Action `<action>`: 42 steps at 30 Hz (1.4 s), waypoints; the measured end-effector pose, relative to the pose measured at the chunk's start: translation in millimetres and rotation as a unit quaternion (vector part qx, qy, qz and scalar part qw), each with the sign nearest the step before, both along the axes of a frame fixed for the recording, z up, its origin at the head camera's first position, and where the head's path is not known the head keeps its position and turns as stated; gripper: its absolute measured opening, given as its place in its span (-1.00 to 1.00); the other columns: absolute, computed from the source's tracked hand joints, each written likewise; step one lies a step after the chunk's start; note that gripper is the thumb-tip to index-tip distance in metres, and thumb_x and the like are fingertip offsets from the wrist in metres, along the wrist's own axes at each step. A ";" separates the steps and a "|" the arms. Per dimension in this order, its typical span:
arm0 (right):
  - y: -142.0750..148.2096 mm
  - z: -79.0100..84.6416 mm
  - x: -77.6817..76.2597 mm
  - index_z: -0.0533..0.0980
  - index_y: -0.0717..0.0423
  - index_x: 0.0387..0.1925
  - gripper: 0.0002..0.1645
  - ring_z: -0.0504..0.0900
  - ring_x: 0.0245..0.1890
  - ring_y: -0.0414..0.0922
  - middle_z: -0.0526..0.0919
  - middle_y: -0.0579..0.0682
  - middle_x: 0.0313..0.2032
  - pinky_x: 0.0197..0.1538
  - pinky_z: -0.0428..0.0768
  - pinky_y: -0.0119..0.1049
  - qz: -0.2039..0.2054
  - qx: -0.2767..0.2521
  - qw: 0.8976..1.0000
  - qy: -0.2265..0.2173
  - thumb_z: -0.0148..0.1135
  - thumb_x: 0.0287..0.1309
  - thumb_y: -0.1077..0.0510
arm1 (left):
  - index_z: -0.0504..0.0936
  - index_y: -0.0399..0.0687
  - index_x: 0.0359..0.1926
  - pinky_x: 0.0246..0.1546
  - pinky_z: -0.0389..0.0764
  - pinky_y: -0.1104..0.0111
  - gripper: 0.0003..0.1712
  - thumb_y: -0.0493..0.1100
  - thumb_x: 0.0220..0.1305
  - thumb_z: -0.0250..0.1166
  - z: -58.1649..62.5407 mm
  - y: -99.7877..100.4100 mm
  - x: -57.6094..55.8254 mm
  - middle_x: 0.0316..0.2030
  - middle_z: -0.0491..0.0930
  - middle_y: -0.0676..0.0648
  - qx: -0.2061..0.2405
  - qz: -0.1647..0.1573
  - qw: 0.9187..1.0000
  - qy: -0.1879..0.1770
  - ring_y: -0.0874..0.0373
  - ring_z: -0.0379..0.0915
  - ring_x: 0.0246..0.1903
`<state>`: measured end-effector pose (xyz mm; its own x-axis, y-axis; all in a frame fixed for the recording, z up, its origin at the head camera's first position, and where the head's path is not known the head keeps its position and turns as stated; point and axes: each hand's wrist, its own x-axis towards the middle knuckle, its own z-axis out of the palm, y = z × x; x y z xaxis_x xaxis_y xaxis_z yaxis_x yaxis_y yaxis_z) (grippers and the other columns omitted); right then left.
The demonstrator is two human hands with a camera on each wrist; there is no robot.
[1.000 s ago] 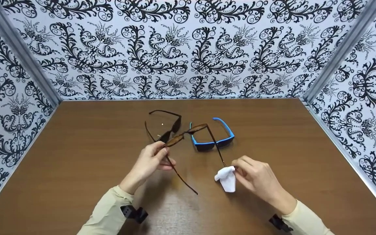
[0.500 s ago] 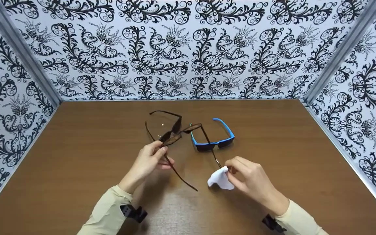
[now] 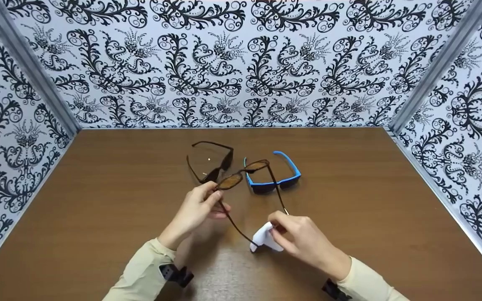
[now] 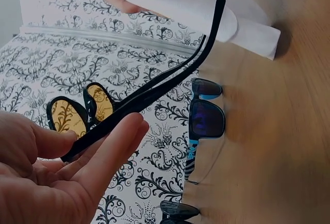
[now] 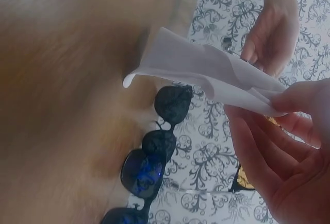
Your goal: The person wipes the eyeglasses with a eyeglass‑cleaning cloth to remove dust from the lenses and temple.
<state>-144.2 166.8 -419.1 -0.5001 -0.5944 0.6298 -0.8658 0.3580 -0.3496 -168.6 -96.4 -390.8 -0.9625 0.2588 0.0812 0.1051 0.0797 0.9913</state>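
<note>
Brown wooden table (image 3: pixel 98 209), walled behind and at both sides by white panels with black scrollwork (image 3: pixel 203 62); grey metal posts (image 3: pixel 27 62) at the rear corners.

On the wood: black-framed sunglasses with dark lenses (image 3: pixel 226 159), arms pointing to the left; just right of them, bright-blue-framed sunglasses with dark lenses (image 3: pixel 289 182), arms pointing to the back wall.

Dark, thin-framed glasses with amber lenses (image 3: pixel 229 181) held above the table, nearer the wearer. From the head, their farther lens and one arm cross over the blue pair, partly covering it.

Left hand (image 3: pixel 197 207): thumb and fingers pinch the amber glasses near one hinge.

Right hand (image 3: pixel 308 238): thumb and fingers pinch a soft white cloth (image 3: pixel 262 235), its loose end hanging. One temple tip overlaps the cloth; contact cannot be told. The other tip is hidden behind the right hand.

Cream sleeves (image 3: pixel 142 267), a black wrist device (image 3: pixel 172 274) at the left cuff.
</note>
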 end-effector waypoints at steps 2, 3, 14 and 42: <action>-3.3 -1.2 0.7 0.47 0.14 -0.22 -0.74 0.64 -0.40 -0.30 0.63 -0.12 -0.39 -0.32 0.59 -0.54 -0.008 -0.001 1.000 -0.004 0.28 0.05 0.42 | 0.41 -0.40 -0.23 -0.37 0.69 0.18 -0.90 -0.41 0.43 -0.01 0.3 0.9 -0.1 -0.44 0.64 -0.34 0.000 -0.002 1.000 0.002 -0.27 0.64 -0.36; -4.9 -1.9 1.0 0.47 0.14 -0.22 -0.74 0.64 -0.41 -0.30 0.63 -0.12 -0.40 -0.33 0.60 -0.54 -0.014 -0.001 1.000 -0.006 0.28 0.05 0.42 | 0.42 -0.40 -0.23 -0.36 0.69 0.18 -0.90 -0.41 0.43 -0.01 0.5 1.2 -0.1 -0.43 0.64 -0.34 -0.001 -0.002 1.000 0.004 -0.28 0.64 -0.35; -18.9 -5.7 2.8 0.41 0.18 -0.21 -0.74 0.65 -0.46 -0.27 0.67 -0.08 -0.41 -0.38 0.60 -0.54 -0.032 -0.038 0.997 -0.061 0.20 0.09 0.47 | 0.41 -0.39 -0.20 -0.33 0.68 0.17 -0.90 -0.39 0.44 0.00 2.9 5.7 1.0 -0.39 0.64 -0.35 0.008 -0.018 1.000 0.011 -0.16 0.66 -0.35; -59.9 17.1 -3.0 0.41 0.18 -0.18 -0.77 0.67 -0.37 -0.19 0.71 -0.06 -0.32 -0.34 0.65 -0.35 -0.041 -0.142 0.978 -0.149 0.11 0.19 0.47 | 0.53 -0.42 -0.08 -0.36 0.69 0.20 -0.82 -0.40 0.42 0.03 7.1 18.4 8.8 -0.25 0.60 -0.29 0.017 -0.037 0.999 0.025 -0.06 0.62 -0.24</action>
<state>-147.2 106.9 -402.0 -0.7248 -0.3680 0.5824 -0.6830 0.2737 -0.6772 -159.9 -78.0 -383.7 -0.9354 0.3252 0.1386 0.1590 0.0369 0.9866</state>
